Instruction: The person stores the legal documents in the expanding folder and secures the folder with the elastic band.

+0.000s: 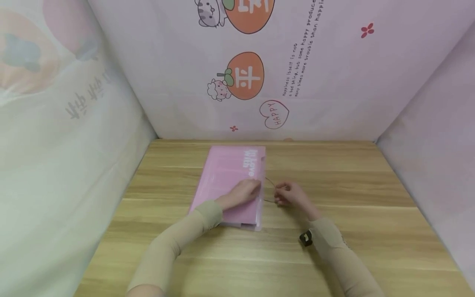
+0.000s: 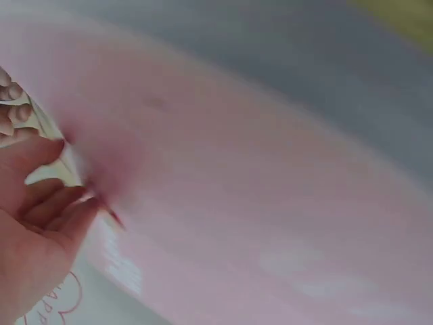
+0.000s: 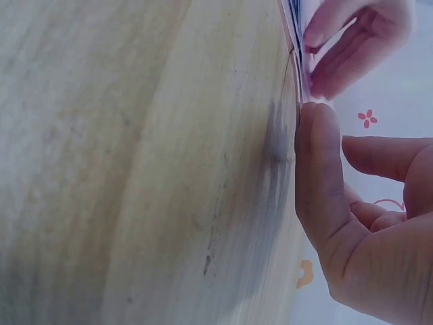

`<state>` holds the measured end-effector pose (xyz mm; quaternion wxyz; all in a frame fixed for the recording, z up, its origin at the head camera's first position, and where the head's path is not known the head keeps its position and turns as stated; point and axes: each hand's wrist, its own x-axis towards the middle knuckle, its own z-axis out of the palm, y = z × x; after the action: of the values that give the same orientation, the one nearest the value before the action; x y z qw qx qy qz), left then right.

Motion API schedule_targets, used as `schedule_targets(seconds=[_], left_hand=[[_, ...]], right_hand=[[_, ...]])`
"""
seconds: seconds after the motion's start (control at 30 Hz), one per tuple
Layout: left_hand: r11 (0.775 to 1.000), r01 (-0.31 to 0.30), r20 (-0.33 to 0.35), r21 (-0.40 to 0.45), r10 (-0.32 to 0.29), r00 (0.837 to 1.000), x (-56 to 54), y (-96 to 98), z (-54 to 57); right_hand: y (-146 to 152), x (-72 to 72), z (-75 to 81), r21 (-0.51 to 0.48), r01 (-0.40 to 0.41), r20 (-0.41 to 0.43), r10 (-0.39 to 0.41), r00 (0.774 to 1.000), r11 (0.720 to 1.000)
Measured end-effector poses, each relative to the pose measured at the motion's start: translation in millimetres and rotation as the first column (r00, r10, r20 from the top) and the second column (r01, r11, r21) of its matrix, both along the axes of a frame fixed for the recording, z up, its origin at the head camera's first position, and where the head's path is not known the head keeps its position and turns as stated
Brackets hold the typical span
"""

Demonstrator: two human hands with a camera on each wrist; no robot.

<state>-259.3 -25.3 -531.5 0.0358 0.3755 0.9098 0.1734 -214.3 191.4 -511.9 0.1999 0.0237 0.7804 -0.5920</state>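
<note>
A pink translucent file folder (image 1: 226, 177) with white lettering lies on the table. My left hand (image 1: 243, 193) rests on its cover near the right edge; in the left wrist view the thumb and fingertips (image 2: 57, 203) touch the cover with a gap between them. From that edge a thin elastic cord (image 1: 270, 201) runs out in two strands to my right hand (image 1: 291, 196), which holds the loop drawn away from the folder. In the right wrist view the index finger (image 3: 321, 162) is extended beside the folder's edge, the thumb apart from it.
The wooden table (image 1: 352, 181) extends on both sides of the folder. A small black object (image 1: 306, 238) sits at the right sleeve's cuff. Printed cloth walls (image 1: 178, 90) enclose the table at the back and sides.
</note>
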Motion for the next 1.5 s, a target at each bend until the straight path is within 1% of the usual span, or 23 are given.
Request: schedule_targets(seconds=[0.07,0.13,0.2,0.3,0.37,0.57,0.67,0.83,0.93,1.03,1.17,1.23,1.33,1.4,1.43,1.5], left_hand=[[1.0,0.021,-0.004,-0.007,-0.021,1.0,0.2,-9.5,-2.1],[1.0,0.014,-0.004,-0.026,-0.015,1.0,-0.8,-19.6,-3.1],[1.0,-0.003,0.016,-0.018,0.003,1.0,-3.2,-29.6,-1.8],[1.0,-0.03,0.043,0.005,0.03,0.999,-9.5,-42.7,0.5],[0.999,-0.034,0.053,0.014,0.033,0.998,-14.2,-50.5,1.7],[0.999,-0.032,0.068,-0.026,0.033,0.997,-25.6,-72.9,-0.2],[0.998,-0.037,0.08,-0.046,0.041,0.996,-28.8,-86.4,3.1],[0.994,-0.046,0.074,-0.096,0.054,0.996,-34.9,-110.2,11.8],[0.993,-0.033,0.093,-0.114,0.044,0.995,-38.4,-121.7,13.9],[0.994,-0.013,0.117,-0.112,0.026,0.993,-41.1,-128.4,12.7],[0.994,0.005,0.126,-0.112,0.01,0.992,-44.6,-131.4,8.6],[0.994,0.006,0.124,-0.111,0.007,0.992,-45.8,-132.0,6.4],[0.993,0.006,0.116,-0.116,0.008,0.993,-46.3,-132.4,3.8],[0.993,0.003,0.109,-0.114,0.01,0.994,-45.4,-132.4,3.2],[0.993,0.003,0.105,-0.115,0.01,0.994,-44.7,-132.2,3.3],[0.993,-0.001,0.104,-0.116,0.013,0.994,-43.0,-131.6,4.3]], right_hand=[[-0.3,0.2,-1.0,0.001,0.002,0.0,-0.002,1.0,1.0],[-0.1,0.1,-1.8,0.004,0.006,-0.004,-0.006,1.0,1.0],[0.7,-0.3,-2.4,0.005,0.015,-0.006,-0.015,1.0,1.0],[2.2,-1.1,-3.5,0.02,0.025,-0.012,-0.025,1.0,0.999],[3.1,-1.3,-4.0,0.041,0.027,-0.014,-0.027,1.0,0.999],[3.4,0.2,-4.2,0.124,0.004,-0.027,0.0,1.0,0.992],[2.9,-0.1,-4.7,0.144,0.0,-0.024,0.004,1.0,0.99],[1.7,-1.9,-4.8,0.174,-0.002,-0.02,0.006,1.0,0.985],[0.6,-2.8,-4.1,0.198,-0.005,-0.029,0.011,1.0,0.98],[-1.0,-3.8,-3.3,0.212,-0.004,-0.044,0.014,0.999,0.977],[-3.2,-5.7,-3.6,0.249,-0.014,-0.074,0.034,0.997,0.968],[-4.2,-6.5,-4.1,0.308,-0.024,-0.093,0.055,0.994,0.951],[-4.8,-7.3,-4.5,0.404,-0.045,-0.116,0.1,0.988,0.913],[-4.6,-7.9,-4.9,0.447,-0.055,-0.129,0.125,0.984,0.893],[-3.8,-8.2,-5.3,0.452,-0.062,-0.132,0.136,0.982,0.89],[-1.7,-9.2,-6.0,0.435,-0.071,-0.128,0.139,0.982,0.898]])
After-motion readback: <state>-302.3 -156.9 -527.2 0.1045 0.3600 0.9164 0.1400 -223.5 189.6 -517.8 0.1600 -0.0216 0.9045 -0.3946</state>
